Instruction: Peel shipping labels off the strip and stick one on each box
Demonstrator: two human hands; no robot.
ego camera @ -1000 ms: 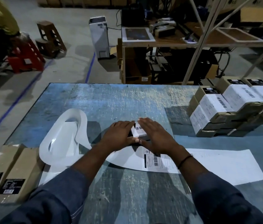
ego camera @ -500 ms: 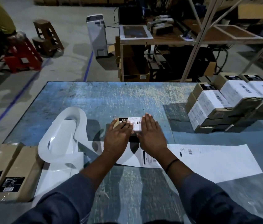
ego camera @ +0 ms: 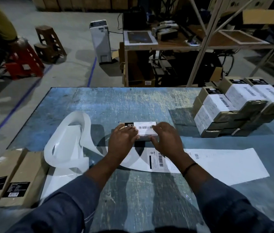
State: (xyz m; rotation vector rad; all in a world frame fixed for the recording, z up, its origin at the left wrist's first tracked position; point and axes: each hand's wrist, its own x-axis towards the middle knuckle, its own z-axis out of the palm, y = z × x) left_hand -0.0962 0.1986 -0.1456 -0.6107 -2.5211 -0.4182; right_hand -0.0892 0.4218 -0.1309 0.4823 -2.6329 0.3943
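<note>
While L hand [ego camera: 122, 140] flattens label [ego camera: 147, 128], R hand [ego camera: 167, 140] grips box [ego camera: 145, 138] end, far from table [ego camera: 133, 105] edges.

A scuffed blue table [ego camera: 133, 105] is seen. A labelled box [ego camera: 147, 130] is set at its centre, a label strip [ego camera: 225, 163] laid at 4 o'clock, curled backing [ego camera: 69, 140] at 9, two brown boxes [ego camera: 20, 179] at 8, and stacked labelled boxes [ego camera: 230, 106] at 2.
</note>
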